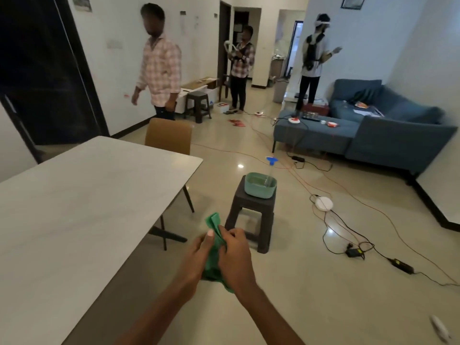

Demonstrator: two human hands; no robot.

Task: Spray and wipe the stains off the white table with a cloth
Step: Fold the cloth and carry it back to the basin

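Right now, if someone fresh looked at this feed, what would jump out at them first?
Probably the green cloth, bunched between the left hand and right hand low in the middle, off the edge of the white table at left. Next, the spray bottle with its blue head, standing in a green tub on a dark stool just ahead. Beyond that, cables sprawl across the glossy floor toward a blue sofa.
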